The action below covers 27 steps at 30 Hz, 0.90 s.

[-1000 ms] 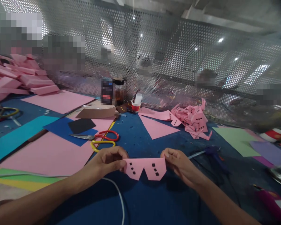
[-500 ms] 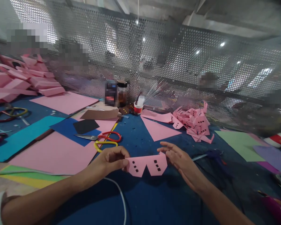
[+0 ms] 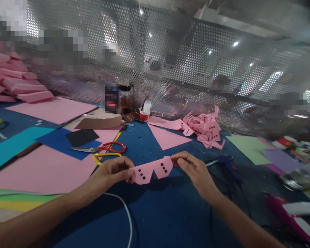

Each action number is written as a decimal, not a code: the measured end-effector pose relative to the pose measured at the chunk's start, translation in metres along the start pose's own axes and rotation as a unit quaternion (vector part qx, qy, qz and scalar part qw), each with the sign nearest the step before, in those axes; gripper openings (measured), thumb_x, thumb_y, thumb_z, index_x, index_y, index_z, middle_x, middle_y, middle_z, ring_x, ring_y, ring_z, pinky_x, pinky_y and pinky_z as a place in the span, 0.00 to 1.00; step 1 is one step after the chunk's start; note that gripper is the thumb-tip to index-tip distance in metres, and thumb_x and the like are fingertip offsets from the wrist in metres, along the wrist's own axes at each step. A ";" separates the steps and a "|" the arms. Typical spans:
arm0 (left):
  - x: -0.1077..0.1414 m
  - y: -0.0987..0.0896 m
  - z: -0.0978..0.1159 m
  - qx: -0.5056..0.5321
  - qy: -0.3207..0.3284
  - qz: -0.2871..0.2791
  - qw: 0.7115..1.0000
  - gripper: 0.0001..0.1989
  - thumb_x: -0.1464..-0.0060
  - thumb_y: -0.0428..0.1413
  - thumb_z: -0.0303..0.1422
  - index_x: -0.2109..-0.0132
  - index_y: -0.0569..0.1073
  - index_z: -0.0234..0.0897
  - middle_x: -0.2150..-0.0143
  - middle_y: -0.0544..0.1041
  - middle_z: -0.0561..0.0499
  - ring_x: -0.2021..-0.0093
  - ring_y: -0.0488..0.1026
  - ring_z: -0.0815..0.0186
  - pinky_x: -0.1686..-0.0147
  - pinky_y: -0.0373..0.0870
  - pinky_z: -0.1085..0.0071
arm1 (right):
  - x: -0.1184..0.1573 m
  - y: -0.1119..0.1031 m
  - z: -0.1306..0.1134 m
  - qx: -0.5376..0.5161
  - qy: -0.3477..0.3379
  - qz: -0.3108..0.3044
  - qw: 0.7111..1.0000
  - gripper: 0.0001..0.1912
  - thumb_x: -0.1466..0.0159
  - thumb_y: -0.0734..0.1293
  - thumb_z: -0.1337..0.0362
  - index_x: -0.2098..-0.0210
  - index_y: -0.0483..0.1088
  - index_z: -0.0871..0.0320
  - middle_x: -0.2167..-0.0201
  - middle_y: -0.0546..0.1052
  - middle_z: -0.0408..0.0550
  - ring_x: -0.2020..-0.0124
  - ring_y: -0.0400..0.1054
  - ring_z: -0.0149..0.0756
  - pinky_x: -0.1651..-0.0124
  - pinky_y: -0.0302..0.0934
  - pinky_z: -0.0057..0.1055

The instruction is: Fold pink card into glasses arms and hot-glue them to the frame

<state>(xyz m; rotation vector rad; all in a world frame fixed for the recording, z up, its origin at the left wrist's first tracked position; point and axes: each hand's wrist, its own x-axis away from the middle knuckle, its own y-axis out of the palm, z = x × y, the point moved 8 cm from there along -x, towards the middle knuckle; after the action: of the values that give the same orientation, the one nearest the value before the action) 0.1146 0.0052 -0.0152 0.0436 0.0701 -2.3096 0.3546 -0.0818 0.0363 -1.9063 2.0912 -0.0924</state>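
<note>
Below the frame's centre, the left hand (image 3: pixel 112 172) is pinching a notched pink paper cutout (image 3: pixel 148 169), the right hand (image 3: pixel 195 169) is touching its end, grip unclear, light pressure likely preventing creases.

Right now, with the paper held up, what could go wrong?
The pink paper has a notch in its lower edge; a pull between the left hand, pinching one end, and the right hand, at the other, might tear it.
The scissors lie close beyond the left hand and could get bumped.
</note>
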 end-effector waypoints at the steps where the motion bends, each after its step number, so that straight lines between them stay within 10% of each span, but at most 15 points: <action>1: 0.000 0.000 0.000 -0.002 -0.002 -0.001 1.000 0.14 0.40 0.64 0.42 0.64 0.77 0.35 0.70 0.80 0.51 0.70 0.74 0.67 0.67 0.70 0.72 | 0.000 0.001 0.002 -0.006 0.006 0.000 1.000 0.15 0.28 0.67 0.50 0.51 0.79 0.51 0.53 0.79 0.49 0.51 0.74 0.42 0.45 0.68 0.38; 27: 0.005 0.006 0.012 -0.060 -0.024 -0.012 0.998 0.13 0.40 0.63 0.43 0.63 0.78 0.37 0.68 0.79 0.51 0.67 0.75 0.65 0.65 0.72 0.72 | 0.006 0.009 0.001 0.087 -0.016 -0.016 0.996 0.09 0.28 0.67 0.56 0.58 0.78 0.52 0.59 0.80 0.46 0.57 0.73 0.39 0.53 0.66 0.33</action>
<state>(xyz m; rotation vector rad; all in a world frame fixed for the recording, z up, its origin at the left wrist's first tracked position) 0.1155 -0.0030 -0.0035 -0.0745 0.1852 -2.3237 0.3456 -0.0861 0.0325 -1.8247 1.9639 -0.2430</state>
